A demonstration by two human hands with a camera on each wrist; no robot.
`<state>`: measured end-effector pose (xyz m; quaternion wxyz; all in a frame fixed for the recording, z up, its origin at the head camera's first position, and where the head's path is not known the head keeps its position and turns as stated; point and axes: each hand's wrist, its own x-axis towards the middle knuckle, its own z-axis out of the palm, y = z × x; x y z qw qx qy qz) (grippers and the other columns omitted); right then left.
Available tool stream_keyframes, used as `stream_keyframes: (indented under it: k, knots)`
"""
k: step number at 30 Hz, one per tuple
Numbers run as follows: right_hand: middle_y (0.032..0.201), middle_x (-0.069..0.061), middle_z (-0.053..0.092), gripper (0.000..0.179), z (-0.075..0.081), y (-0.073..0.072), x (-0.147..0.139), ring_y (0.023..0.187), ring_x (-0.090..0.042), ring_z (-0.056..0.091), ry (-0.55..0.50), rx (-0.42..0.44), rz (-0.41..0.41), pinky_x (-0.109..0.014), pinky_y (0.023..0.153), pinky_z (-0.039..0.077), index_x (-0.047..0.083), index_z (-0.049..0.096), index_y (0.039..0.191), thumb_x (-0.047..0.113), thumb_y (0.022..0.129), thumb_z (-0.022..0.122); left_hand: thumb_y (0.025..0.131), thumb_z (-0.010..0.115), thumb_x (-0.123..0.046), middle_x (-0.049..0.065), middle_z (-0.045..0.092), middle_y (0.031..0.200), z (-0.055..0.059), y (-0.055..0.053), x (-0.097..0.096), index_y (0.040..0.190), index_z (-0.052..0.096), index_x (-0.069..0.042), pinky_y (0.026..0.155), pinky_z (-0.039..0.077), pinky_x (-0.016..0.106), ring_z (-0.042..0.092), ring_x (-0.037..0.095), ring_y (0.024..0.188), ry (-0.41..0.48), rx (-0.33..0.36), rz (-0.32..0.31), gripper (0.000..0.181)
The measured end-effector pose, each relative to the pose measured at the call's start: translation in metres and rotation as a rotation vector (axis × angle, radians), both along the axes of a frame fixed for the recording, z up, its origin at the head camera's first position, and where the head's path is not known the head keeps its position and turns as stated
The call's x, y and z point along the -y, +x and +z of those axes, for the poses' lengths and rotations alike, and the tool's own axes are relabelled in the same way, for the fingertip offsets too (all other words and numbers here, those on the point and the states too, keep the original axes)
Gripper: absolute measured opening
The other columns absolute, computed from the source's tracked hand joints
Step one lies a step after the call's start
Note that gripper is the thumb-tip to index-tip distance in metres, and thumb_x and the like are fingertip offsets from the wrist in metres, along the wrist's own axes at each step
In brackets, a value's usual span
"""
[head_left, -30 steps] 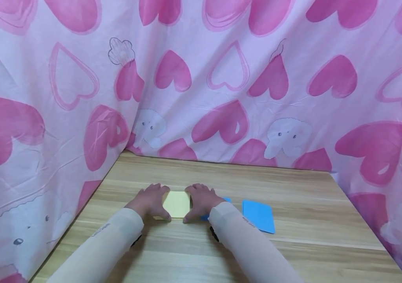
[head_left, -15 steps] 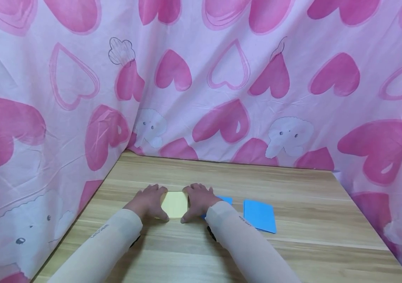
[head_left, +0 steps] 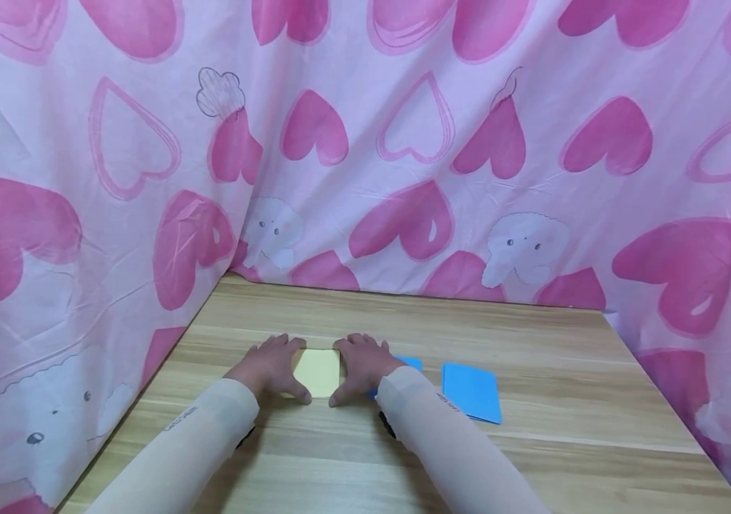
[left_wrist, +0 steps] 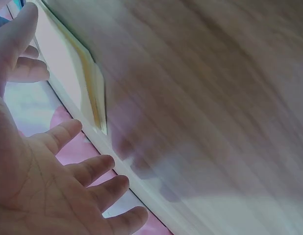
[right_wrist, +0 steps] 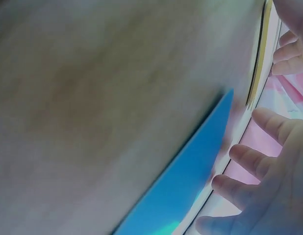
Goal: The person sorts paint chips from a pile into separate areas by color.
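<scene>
A small stack of pale yellow square paper sheets (head_left: 317,374) lies on the table between both hands in the head view. My left hand (head_left: 269,368) frames its left side, thumb at the near edge and fingertips at the far edge. Mirroring it, my right hand (head_left: 364,365) frames the right side. Both wrist views show spread, nearly straight fingers beside the stack. In the left wrist view the yellow sheets (left_wrist: 73,63) show slightly uneven layered edges. A blue paper (head_left: 410,362) is partly hidden behind the right wrist; the right wrist view shows a blue sheet (right_wrist: 190,166) beside that hand.
Another blue paper stack (head_left: 471,392) lies to the right of the right forearm on the wood-grain table (head_left: 532,343). A pink curtain (head_left: 391,143) with hearts and white cartoon animals hangs along the table's back and sides.
Both hands and the yellow stack have shifted slightly left over the second. The left thumb has since slid a little right along the near edge. The blue papers look undisturbed.
</scene>
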<state>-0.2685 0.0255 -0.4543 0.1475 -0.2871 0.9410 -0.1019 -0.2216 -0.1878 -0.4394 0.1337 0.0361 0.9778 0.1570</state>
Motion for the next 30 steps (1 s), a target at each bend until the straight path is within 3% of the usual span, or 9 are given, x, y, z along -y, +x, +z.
stream_keyframes:
  k: [17,30]
  knots:
    - [0.152,-0.003,0.034,0.106,0.005,-0.004,-0.055,0.143,-0.031,0.024,0.020,0.002,-0.075,-0.070,0.107,0.017,0.027,0.040,0.145,0.072,0.057,0.078,0.051,0.086,-0.062,0.021,0.034,0.150,0.001,-0.017,-0.036,0.141,0.046,-0.019,0.108,0.015,0.069,0.024,0.044,0.141,0.020,-0.037,-0.085,0.108]
    - [0.148,-0.001,0.038,0.107,0.006,-0.001,-0.087,0.140,-0.028,0.028,0.014,-0.006,-0.149,-0.069,0.108,0.018,0.028,0.041,0.145,0.070,0.054,0.080,0.053,0.086,-0.060,0.016,0.033,0.153,0.001,-0.029,-0.072,0.144,0.043,-0.021,0.109,0.015,0.069,0.021,0.041,0.143,0.009,-0.012,-0.141,0.107]
